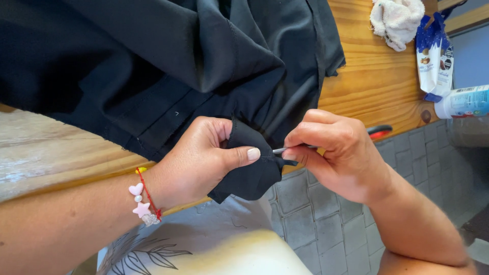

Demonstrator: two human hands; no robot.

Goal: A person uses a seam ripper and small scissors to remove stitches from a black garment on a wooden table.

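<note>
Two hands were busy on a big black woven fabric garment (153, 66) that lay bunched over a varnished wooden tabletop (377, 76) and hung off its edge. Left hand (204, 158), with a red string bracelet of pink charms (143, 199) on the wrist, had a fold of cloth clamped between thumb and fingers. Right hand (336, 153) was closed tight on a thin silver metal tool (285, 149), its tip right at that fold. White crumpled towel (396, 19) sat way off.

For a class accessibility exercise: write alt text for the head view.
A left hand pinches a fold of black woven fabric while the right hand holds a thin metal tool to it, over a wooden table.
</note>
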